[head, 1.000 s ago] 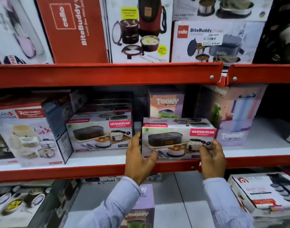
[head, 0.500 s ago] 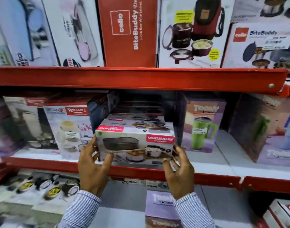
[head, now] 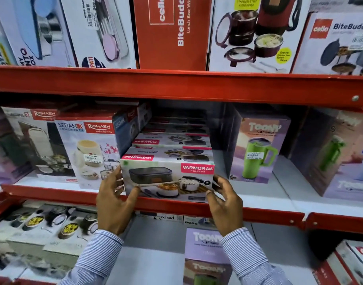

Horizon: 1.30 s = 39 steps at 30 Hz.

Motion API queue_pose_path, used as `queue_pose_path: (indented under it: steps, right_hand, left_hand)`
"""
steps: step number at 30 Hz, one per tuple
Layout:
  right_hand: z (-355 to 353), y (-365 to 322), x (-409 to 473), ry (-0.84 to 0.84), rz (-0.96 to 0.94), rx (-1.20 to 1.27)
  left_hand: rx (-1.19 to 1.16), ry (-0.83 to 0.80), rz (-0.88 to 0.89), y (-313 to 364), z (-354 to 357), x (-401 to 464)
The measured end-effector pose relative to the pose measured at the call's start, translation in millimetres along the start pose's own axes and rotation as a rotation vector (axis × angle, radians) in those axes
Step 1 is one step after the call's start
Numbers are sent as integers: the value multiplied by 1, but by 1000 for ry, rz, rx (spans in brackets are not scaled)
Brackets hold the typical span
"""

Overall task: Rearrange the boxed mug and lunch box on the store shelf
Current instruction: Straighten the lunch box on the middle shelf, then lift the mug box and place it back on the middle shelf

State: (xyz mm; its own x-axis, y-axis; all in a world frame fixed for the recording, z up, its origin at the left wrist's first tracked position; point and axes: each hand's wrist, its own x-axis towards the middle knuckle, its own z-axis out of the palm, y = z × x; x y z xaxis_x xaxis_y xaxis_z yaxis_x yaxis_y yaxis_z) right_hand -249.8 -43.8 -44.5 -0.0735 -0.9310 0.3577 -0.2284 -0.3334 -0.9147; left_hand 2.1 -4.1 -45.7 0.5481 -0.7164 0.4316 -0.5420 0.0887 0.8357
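Gripping the white cardboard Varmora lunch box [head: 168, 179] by both ends, our left hand [head: 112, 200] and right hand [head: 224, 202] square it, we judge, to the red metal shelf edge [head: 176, 206].

Both arms wear long shirt sleeves of pale fabric with fine blue-and-white stripes. The left sleeve [head: 94, 258] and right sleeve [head: 248, 258] end in buttoned-looking cuffs at the wrists, leaving the left hand [head: 112, 204] and right hand [head: 226, 204] bare, without rings or a watch.
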Motion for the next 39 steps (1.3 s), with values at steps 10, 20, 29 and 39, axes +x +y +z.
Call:
queue_pose_path:
  steps: [10,20,29,39]
  right_hand:
    - [-67,48,-46,142,-107,-4]
    - [-73,171,-96,-408,503,-232]
    - [-85,140,-107,-399,416,-148]
    - [-122,26,-92,-150,53,53]
  left_hand:
    - [-67,-41,-24,-40,21,-100]
    - [44,-835,-427,-98,106,-157]
    - [-14,-688,-239,-63,87,-168]
    - [-211,-414,58,35,28,-144]
